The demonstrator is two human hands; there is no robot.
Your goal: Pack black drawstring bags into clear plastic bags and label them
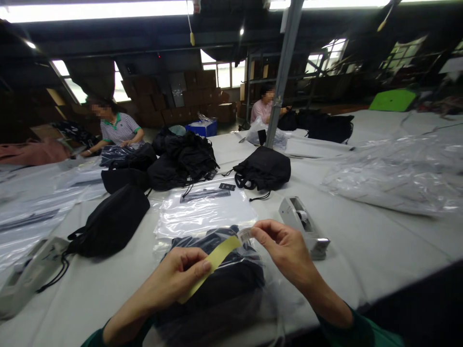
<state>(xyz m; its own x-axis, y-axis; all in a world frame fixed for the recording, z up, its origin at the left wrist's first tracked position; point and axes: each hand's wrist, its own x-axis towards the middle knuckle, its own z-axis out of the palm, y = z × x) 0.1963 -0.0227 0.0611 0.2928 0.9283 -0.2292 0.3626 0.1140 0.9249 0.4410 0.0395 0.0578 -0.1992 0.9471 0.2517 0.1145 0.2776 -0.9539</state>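
Observation:
My left hand (186, 272) pinches a yellow backing strip (220, 253) between thumb and fingers. At the strip's far end, my right hand (284, 248) grips a white barcode sticker (245, 235) by its edge. The sticker stands at the end of the strip; whether it is fully off cannot be seen. Both hands are over a clear plastic bag (253, 270) with a dark, folded cloth item (220, 289) inside. Beyond it lies a stack of flat clear plastic bags (206, 209), with a black hang tag (227, 186) on top.
Tape dispensers stand at right (307, 226) and far left (29, 274). Black drawstring bags lie at left (112, 224) and behind the stack (265, 168). A metal post (284, 72) rises from the table. Clear plastic sheeting (398, 178) covers the right side. Two people sit across the table.

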